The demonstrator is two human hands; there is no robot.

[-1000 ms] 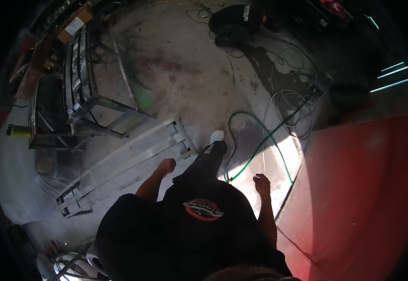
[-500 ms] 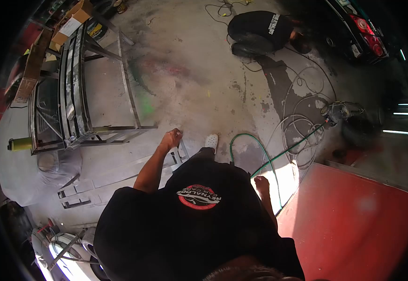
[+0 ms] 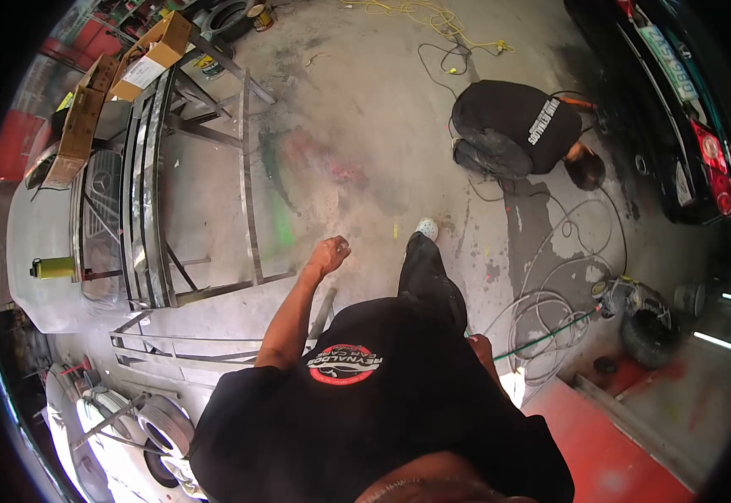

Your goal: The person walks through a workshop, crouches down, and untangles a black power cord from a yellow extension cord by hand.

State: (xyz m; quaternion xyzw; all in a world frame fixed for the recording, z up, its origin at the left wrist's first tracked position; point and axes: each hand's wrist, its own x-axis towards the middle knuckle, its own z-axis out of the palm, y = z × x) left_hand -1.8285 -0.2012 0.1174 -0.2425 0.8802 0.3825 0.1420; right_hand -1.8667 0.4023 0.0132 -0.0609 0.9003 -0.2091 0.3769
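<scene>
My left hand (image 3: 329, 255) is out in front of me above the concrete floor, its fingers curled in. Whether anything small sits in them I cannot make out. A metal frame rack (image 3: 149, 197) stands to the left of that hand, apart from it. My right hand (image 3: 483, 348) hangs low by my right hip, partly covered by my body, and its fingers hardly show. Near it runs a green hose (image 3: 550, 337) across the floor. One of my feet, in a white clog (image 3: 426, 228), is stepped forward.
Ahead to the right a person in a black shirt (image 3: 520, 126) crouches beside a dark car (image 3: 676, 126). Coiled hoses (image 3: 541, 314) lie on the floor at right, near a tire (image 3: 650, 337). Cardboard boxes (image 3: 151, 54) sit atop the rack. A red panel (image 3: 608, 444) lies at lower right.
The view has shifted forward; the crouching person, car and rack sit lower in it. My right hand has drawn back against my hip. My left hand stays out front, still curled.
</scene>
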